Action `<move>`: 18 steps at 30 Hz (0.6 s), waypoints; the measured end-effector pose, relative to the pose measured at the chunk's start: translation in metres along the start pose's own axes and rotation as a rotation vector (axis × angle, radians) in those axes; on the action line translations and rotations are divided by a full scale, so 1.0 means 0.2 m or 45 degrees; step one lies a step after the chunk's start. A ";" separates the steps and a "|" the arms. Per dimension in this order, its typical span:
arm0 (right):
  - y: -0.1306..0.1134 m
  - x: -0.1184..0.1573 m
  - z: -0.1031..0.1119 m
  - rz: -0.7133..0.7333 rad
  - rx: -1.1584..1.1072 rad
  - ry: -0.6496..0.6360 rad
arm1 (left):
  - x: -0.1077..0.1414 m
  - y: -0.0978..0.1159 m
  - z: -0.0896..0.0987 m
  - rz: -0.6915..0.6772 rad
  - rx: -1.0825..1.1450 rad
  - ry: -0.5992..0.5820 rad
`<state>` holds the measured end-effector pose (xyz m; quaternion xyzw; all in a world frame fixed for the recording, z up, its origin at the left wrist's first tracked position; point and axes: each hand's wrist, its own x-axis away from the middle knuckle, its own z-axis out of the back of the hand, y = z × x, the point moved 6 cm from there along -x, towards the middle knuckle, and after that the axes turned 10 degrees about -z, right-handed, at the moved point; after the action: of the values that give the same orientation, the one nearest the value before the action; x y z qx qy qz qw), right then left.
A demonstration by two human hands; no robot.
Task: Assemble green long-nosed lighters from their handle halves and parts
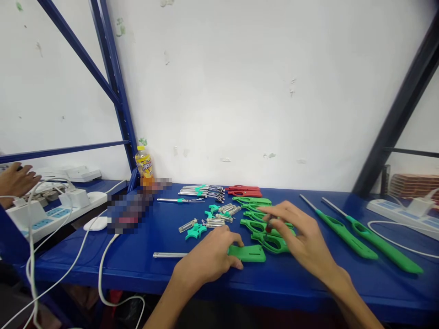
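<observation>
Green plastic and silvery metal: one long-nosed utility lighter (pixel 249 254), lying flat under the left fingers. Flat handle with rounded corners and a narrow slot, emerging to the right of those fingers; straight slim tube, out to their left, on the blue tabletop (pixel 291 285).

Left hand (pixel 207 260): palm down, closed around the lighter's middle, thumb at the near edge, curled index finger at the far edge. Right hand (pixel 305 233): thumb and index finger pinched on a slim screwdriver (pixel 265 236), its shaft slanting down to the handle's right end; other fingers partly hidden.

Beyond the fingertips:
- Green lighter casings (pixel 254 201), smooth plastic, looped grips, in a column running away from the right fingers.
- Red lighter casings (pixel 244 189), farther off.
- Metal lighter tubes (pixel 195 190), narrow, with loose wires, in a row.
- Teal plastic triggers (pixel 195 231), angular, and clear fuel tanks (pixel 187 225), oblong, just past the left fingers.

Right of the right fingers: two long green lighters (pixel 350 238) with metal tubes, lying diagonally.

Far left of the left fingers: one yellow-capped drink bottle (pixel 145 168), upright, near the white wall (pixel 240 91).
</observation>
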<state>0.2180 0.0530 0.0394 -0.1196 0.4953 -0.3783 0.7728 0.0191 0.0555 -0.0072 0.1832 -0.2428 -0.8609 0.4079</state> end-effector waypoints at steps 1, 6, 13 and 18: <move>0.00 0.00 -0.01 -0.011 0.004 -0.059 | 0.00 0.00 0.00 0.000 -0.006 0.000; 0.01 -0.01 0.05 -0.087 0.067 0.072 | 0.00 0.01 0.00 -0.012 -0.040 -0.009; -0.05 0.01 0.04 -0.056 0.115 -0.079 | 0.00 0.02 0.00 -0.009 -0.072 -0.016; -0.10 0.02 0.03 -0.019 0.231 0.067 | 0.00 0.02 0.00 -0.020 -0.084 -0.010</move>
<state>0.2156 0.0342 0.0507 -0.0428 0.4781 -0.4306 0.7643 0.0215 0.0536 -0.0046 0.1681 -0.2142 -0.8723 0.4061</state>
